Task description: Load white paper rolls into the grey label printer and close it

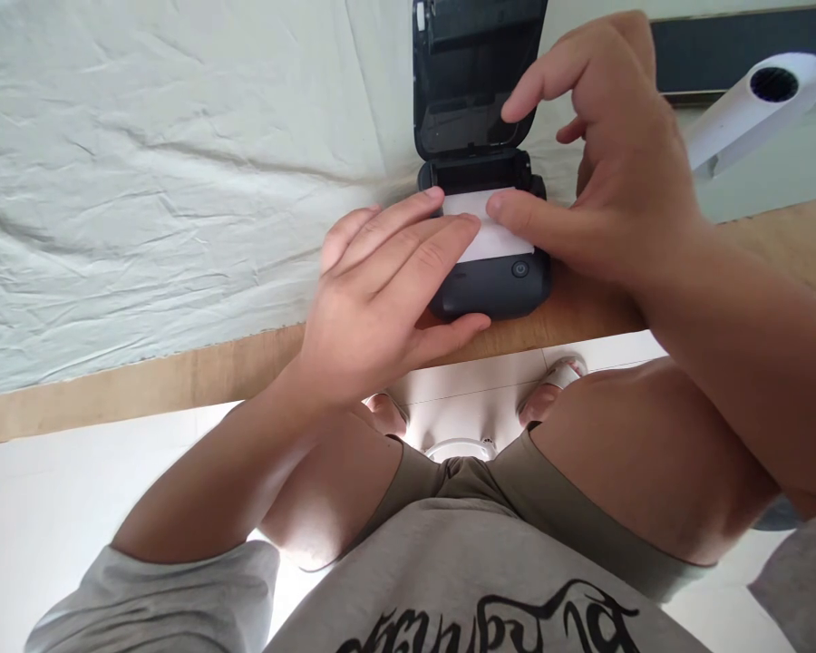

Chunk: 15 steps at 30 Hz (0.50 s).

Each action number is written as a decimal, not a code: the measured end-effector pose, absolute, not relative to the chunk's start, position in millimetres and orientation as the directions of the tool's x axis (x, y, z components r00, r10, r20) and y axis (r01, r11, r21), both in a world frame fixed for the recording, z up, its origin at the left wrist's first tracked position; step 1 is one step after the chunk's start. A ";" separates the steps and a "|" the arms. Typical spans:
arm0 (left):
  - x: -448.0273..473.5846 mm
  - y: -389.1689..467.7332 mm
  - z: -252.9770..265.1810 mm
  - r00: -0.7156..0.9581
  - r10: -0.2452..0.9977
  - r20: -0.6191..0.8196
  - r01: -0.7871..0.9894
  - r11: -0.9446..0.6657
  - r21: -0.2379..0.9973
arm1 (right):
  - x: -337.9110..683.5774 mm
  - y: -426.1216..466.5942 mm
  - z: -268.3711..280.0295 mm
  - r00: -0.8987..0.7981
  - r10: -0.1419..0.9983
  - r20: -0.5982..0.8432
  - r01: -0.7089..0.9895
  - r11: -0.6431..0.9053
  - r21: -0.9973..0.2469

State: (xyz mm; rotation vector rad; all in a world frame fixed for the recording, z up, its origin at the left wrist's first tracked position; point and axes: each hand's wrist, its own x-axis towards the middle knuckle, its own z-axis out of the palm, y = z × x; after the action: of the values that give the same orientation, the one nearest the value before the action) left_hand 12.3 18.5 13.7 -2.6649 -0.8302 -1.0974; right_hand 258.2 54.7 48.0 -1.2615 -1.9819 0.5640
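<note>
A small dark label printer (493, 292) stands at the table's front edge, its lid (476, 82) flipped up and back. A white paper strip (496, 243) lies across its top, behind a round power button. My left hand (387, 281) holds the printer from the left, with fingertips on the paper's left side and the thumb along the front. From the right, my right hand (618, 163) presses its thumb onto the paper. Its other fingers are spread in the air beside the raised lid. The fingers cover parts of the paper.
A pale wrinkled cloth (177, 181) covers the table, leaving a strip of wooden edge (142, 379) bare. At the right are a white tube-shaped object (748, 122) with a dark round end and a dark flat panel (741, 50). My legs are below the table edge.
</note>
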 end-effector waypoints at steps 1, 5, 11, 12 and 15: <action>12.3 18.0 14.1 0.590 0.446 0.673 0.539 -0.838 0.083 | 259.3 54.8 48.2 -0.314 0.895 0.317 0.586 0.445 -0.677; 11.9 16.0 15.2 0.636 0.498 0.589 0.531 -0.837 0.134 | 263.1 54.6 45.9 -0.429 0.852 0.300 0.571 0.513 -0.641; 12.5 16.6 16.0 0.630 0.410 0.659 0.474 -0.876 0.092 | 265.0 48.3 40.1 -0.300 0.852 0.430 0.592 0.519 -0.617; 12.9 16.5 16.5 0.624 0.397 0.673 0.466 -0.880 0.088 | 264.8 48.2 39.2 -0.241 0.867 0.435 0.592 0.487 -0.642; 13.6 14.7 18.8 0.611 0.374 0.698 0.437 -0.894 0.097 | 262.7 51.5 36.7 -0.111 0.930 0.351 0.563 0.350 -0.749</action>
State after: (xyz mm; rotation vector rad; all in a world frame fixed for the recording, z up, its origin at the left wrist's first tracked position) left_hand 13.6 14.7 18.8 -2.7447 -0.6924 -1.1589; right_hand 262.7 51.5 36.7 -1.3204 -1.7903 0.5611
